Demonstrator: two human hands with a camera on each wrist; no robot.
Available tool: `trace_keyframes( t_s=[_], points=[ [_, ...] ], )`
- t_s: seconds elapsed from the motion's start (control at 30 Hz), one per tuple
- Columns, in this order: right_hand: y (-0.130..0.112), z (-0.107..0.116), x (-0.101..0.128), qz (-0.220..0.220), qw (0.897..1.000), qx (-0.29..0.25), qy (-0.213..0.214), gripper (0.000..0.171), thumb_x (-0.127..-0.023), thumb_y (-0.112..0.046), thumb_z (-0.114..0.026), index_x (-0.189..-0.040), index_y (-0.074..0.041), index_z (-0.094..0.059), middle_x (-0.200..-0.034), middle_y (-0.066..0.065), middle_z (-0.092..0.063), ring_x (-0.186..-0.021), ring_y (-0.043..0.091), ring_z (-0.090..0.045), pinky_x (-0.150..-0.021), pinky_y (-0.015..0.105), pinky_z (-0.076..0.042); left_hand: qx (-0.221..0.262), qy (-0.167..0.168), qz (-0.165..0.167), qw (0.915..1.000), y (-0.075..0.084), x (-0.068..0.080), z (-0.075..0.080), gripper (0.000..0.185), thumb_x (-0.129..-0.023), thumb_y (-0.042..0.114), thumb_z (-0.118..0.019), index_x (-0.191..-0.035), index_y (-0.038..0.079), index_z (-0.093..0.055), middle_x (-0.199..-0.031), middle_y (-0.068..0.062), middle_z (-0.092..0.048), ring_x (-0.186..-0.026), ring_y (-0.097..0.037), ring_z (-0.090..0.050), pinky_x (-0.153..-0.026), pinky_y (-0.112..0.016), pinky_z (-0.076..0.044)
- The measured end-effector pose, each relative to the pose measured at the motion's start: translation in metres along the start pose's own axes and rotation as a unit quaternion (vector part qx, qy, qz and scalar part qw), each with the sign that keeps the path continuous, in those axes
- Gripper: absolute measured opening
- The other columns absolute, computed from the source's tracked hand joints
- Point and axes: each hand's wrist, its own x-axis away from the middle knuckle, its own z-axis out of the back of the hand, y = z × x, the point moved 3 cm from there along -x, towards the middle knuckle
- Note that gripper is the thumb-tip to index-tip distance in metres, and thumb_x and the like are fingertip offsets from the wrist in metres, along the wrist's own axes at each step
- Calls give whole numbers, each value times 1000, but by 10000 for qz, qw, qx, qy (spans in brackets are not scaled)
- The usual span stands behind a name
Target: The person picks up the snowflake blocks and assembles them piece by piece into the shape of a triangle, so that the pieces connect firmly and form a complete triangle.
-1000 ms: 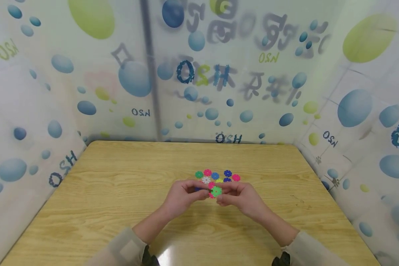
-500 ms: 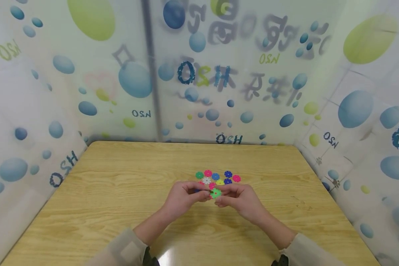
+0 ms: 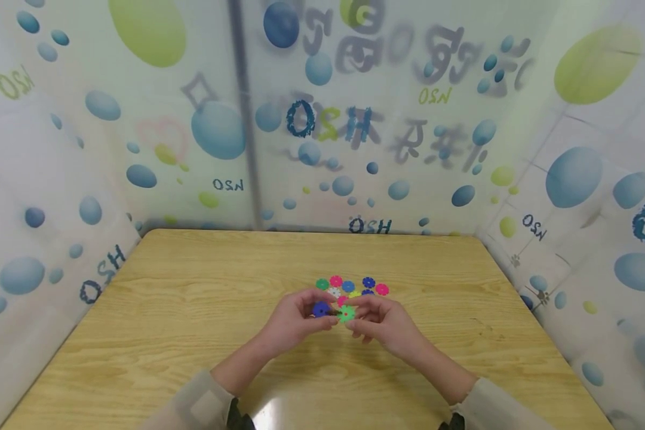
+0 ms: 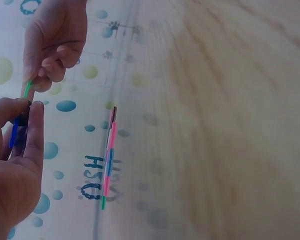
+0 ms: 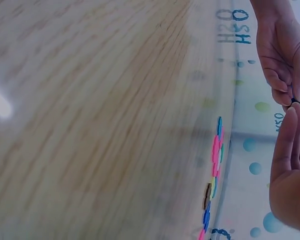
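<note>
Mirrored "H2O" lettering, reading "OSH" and "OSN", dots the bubble-print curtain (image 3: 355, 119) I see around the worktop (image 3: 193, 334). My left hand (image 3: 295, 319) pinches a blue disc (image 3: 320, 309), my right hand (image 3: 387, 322) a green disc (image 3: 346, 313); both discs meet edge to edge between the fingertips, just in front of the loose discs (image 3: 352, 286) lying flat.

A light wooden table (image 3: 193, 310) with clear grain carries everything, and a bright glare sits on it near its 6 o'clock edge. Just past its middle, towards 12 o'clock, lies a small cluster of flat, toothed plastic discs (image 3: 352, 286), touching or just beside one another: green at the 9 o'clock end, then pink, white, blue, yellow, dark blue, and pink at the 3 o'clock end.
</note>
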Motion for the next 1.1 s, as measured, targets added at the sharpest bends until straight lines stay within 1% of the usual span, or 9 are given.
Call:
trace_keyframes(
  t_s=[0.07, 0.17, 0.23, 0.43, 0.57, 0.67, 0.87, 1.1],
  points=[
    [1, 0, 0, -50, 10000, -30, -21, 42, -102, -20, -81, -139, -6, -69, -102, 5, -75, -87, 20, -77, -72, 31, -65, -63, -31, 14, 10000, 0, 0, 0, 37, -99, 9, -81, -132, -3, -70, -118, -16, -78, -100, -17, -78, -88, -30, -67],
    [1, 1, 1, -70, 9999, -76, -37, 42, -102, -22, -81, -139, -6, -69, -103, 6, -76, -88, 20, -77, -72, 31, -65, -64, -13, 50, 10000, -1, 0, 1, 33, -100, 10, -81, -130, 0, -72, -119, -15, -79, -103, -19, -79, -89, -30, -67],
    [1, 2, 1, -59, 9999, -84, -41, 42, -102, -23, -81, -139, -6, -69, -104, 7, -77, -87, 20, -77, -72, 31, -65, -100, 7, 11, 9999, -1, 0, 1, 31, -100, 10, -81, -128, 2, -73, -119, -15, -79, -103, -20, -79, -89, -30, -67],
    [1, 2, 1, -52, 10000, -60, 4, 40, -102, -23, -81, -137, -6, -70, -103, 6, -78, -86, 19, -76, -71, 30, -64, -495, 49, -106, 9987, 2, -1, -2, 31, -97, 12, -85, -126, 4, -76, -116, -16, -78, -97, -16, -74, -81, -22, -63],
    [1, 2, 1, -58, 10000, 16, 53, 39, -102, -24, -81, -135, -6, -71, -101, 5, -77, -84, 19, -74, -70, 30, -64, -643, 7, -211, 9977, 3, -1, -4, 31, -97, 13, -86, -126, 7, -77, -116, -15, -77, -96, -16, -70, -78, -21, -61],
    [1, 2, 2, -93, 9999, 33, 63, 40, -102, -26, -82, -135, -7, -71, -101, 5, -76, -83, 19, -73, -69, 30, -63, -701, -25, -196, 9973, 4, -1, -5, 30, -98, 16, -85, -126, 10, -77, -119, -14, -75, -98, -16, -69, -80, -22, -61],
    [3, 2, 3, -113, 9999, -3, 74, 39, -102, -24, -81, -134, -6, -70, -102, 6, -75, -83, 18, -73, -69, 30, -63, -840, 10, -80, 9964, 4, 1, -5, 30, -99, 22, -85, -127, 14, -76, -124, -11, -75, -106, -17, -70, -88, -23, -61],
    [4, 2, 3, -59, 10000, 14, 38, 38, -102, -24, -82, -133, -7, -71, -103, 5, -74, -81, 17, -72, -69, 32, -63, -908, -4, -287, 9955, 3, -2, -8, 33, -96, 19, -88, -126, 11, -78, -128, -14, -75, -114, -18, -69, -94, -19, -58]
  ],
)
